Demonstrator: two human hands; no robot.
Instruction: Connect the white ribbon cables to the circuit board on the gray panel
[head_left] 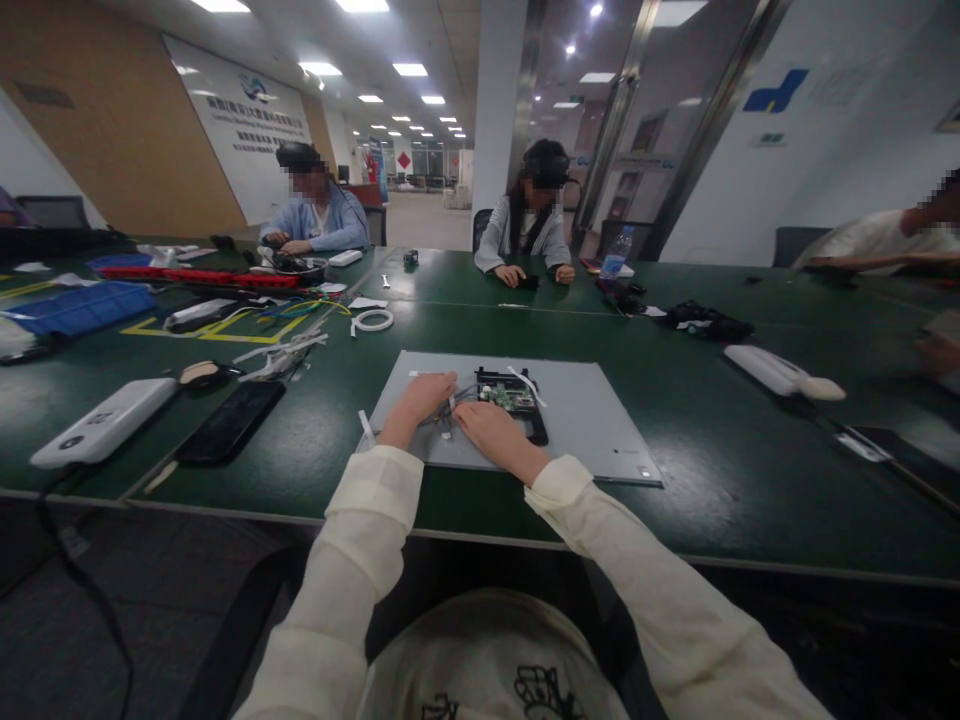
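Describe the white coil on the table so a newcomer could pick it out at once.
On the green table, find the large grey panel under the wearer's hands. Just beyond its far left corner lies the white coil, flat on the tabletop. Unlike the loose white strips nearby to its left, it forms a neat round ring with an open middle.

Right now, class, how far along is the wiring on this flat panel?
Apparently done: the green circuit board sits in its black frame on the grey panel. In hand: left hand and right hand are at the cables. Probably left: tidying those cables, which lie loosely bunched.
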